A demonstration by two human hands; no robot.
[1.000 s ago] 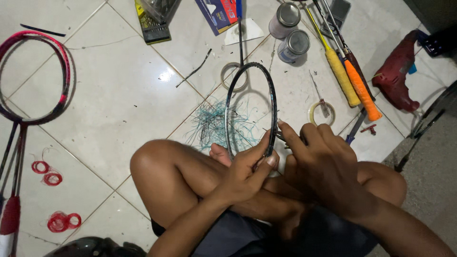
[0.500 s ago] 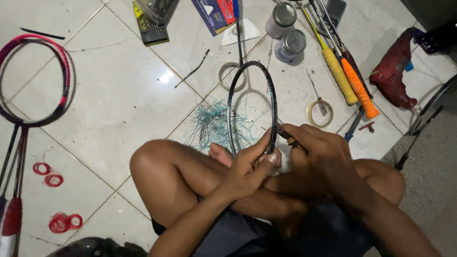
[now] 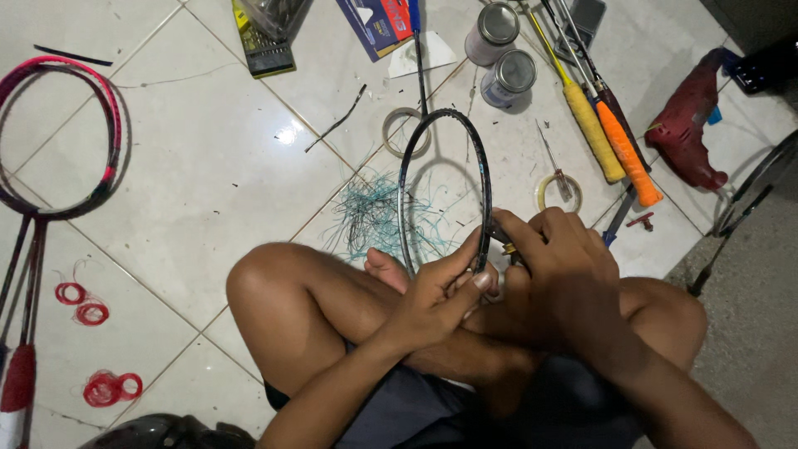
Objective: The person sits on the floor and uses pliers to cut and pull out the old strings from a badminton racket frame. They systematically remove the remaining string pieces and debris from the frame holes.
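I sit cross-legged on a white tile floor with an unstrung dark badminton racket frame standing over my feet, its shaft pointing away from me. My left hand pinches the lower right rim of the frame between thumb and fingers. My right hand is closed around a small tool whose tip rests against that same stretch of rim, just above my left fingers. A tangle of cut teal string lies on the floor behind the frame.
Two tape rolls, two small cans, rackets with yellow and orange grips, and a red power drill lie ahead. A pink-rimmed racket and red string coils sit at the left.
Almost nothing differs. Both hands stay on the lower right rim of the frame, with only small shifts of the fingers and the tool.
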